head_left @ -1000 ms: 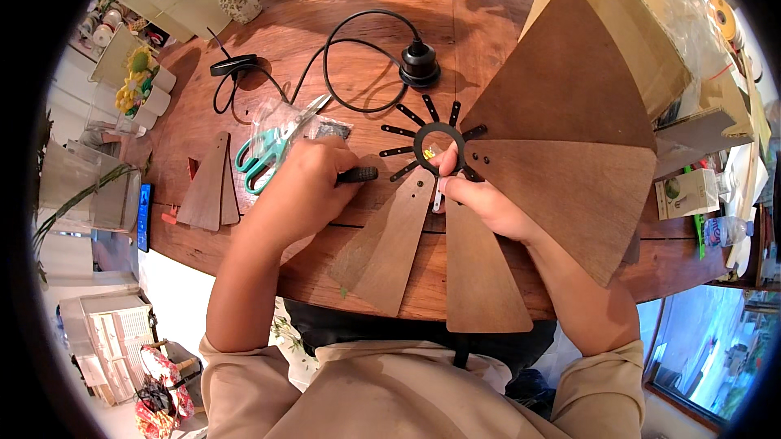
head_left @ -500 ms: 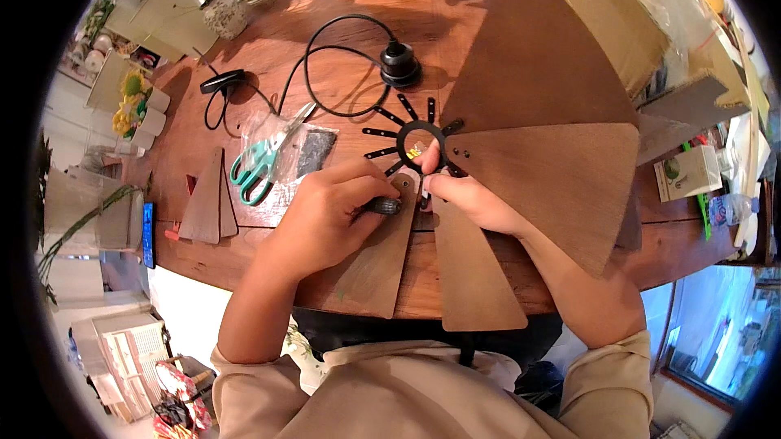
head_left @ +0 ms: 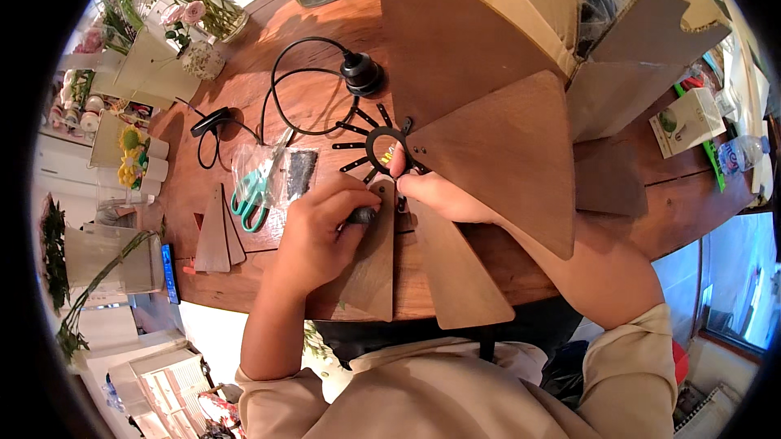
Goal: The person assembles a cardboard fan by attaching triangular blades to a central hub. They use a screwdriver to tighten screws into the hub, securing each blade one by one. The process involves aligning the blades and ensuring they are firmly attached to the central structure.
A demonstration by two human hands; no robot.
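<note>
My left hand [head_left: 316,231] is closed round a ribbed dark handle [head_left: 362,215], like a screwdriver's; its working end is hidden. Opposite it, my right hand [head_left: 443,195] pinches the lower edge of a black ring [head_left: 371,144] with short drilled arms, one finger passing inside it. Brown wedge-shaped panels spread out from the ring: a slim one [head_left: 376,268] under my left hand, another [head_left: 461,272] toward me, and two broader ones [head_left: 500,146] [head_left: 460,40] to the right and far side. My right forearm passes under the nearer broad panel. Several ring arms on the left are bare.
Teal-handled scissors [head_left: 252,191] and a clear plastic bag [head_left: 281,166] lie left, near loose brown panels [head_left: 214,240]. Beyond sits a black lamp socket [head_left: 362,74] with a looped cord. An open cardboard box [head_left: 626,85], small carton [head_left: 687,122] and bottle [head_left: 740,154] stand right.
The whole view has shifted, so the ring, panels and hands appear farther left. A darker panel now shows at the right. Both hands keep their hold.
</note>
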